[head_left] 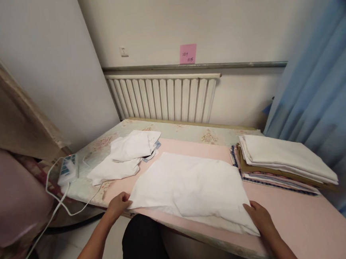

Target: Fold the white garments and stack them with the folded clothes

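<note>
Nearest you, your black-clad leg (pixel 144 243) is up against the near edge of the surface (pixel 306 219), btwn your forearms. On the L, a white cord (pixel 66 211) loops past that edge and runs up onto the surface nr your L hand (pixel 118 207); its power strip (pixel 67 171) sits at the left end. Crumpled white cloths (pixel 127 155) lie just far-left of the white cloth (pixel 192 184), which is spread mid-surface at the near side. A folded stack (pixel 285 156) crowds its far-right side. Farther: blue curtain (pixel 313 82) R, radiator (pixel 164 98) on the far wall, pink note (pixel 188 54) above.

Your arms reach fwd, well apart. R hand (pixel 259 216): thumb & fingers drawn tog. on the cloth's right edge, nr corner. L hand: fingertips pinched shut on the near-left corner.

Your cloth's thin & soft, approx. rectangular, w/ shallow wrinkles and a bunched near edge. Surface = smooth pink cover over pale floral fabric. Stack's flat-layered: white on top, then brown, w/ checked cloth at the bottom; radiator's ribbed.
</note>
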A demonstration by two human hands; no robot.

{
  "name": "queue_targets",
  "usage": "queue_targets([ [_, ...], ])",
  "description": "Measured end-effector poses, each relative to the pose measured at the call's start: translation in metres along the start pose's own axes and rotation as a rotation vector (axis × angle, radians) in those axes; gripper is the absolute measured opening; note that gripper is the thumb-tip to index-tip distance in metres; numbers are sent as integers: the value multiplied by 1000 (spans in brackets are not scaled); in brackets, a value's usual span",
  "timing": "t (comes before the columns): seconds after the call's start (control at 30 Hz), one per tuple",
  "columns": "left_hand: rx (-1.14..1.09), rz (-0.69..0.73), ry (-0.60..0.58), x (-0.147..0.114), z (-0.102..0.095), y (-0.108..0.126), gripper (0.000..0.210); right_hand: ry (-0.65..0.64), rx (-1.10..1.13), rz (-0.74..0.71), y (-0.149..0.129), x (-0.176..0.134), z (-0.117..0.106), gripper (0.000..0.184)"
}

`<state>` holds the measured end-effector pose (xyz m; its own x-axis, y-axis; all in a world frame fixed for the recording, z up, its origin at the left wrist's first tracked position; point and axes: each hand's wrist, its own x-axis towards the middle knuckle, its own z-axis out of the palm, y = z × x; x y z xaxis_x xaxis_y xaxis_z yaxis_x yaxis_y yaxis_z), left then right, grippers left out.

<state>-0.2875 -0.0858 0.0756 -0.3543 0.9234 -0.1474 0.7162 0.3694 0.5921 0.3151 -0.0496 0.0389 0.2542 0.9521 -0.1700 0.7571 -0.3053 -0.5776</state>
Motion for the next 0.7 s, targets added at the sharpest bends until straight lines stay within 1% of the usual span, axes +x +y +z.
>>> queue_targets([
  [0.07,33,11,-29,3,0,0,10,7,5,1,0,0,0,42],
  [0.2,96,18,-110,8,-2,1,14,3,7,-5,3,1,1,41],
  [0.3,176,34,-115,11,-3,4,8,-10,14,-8,5,2,2,41],
  [0.37,235,60,-87,13,-4,6,6,-11,10,-11,6,3,3,42],
  [0.53,343,164,32,12,-4,11,6,-8,-10,-18,6,4,4,40],
  [0.7,408,180,130,7,7,6,9,-4,-65,-34,0,2,4,35],
])
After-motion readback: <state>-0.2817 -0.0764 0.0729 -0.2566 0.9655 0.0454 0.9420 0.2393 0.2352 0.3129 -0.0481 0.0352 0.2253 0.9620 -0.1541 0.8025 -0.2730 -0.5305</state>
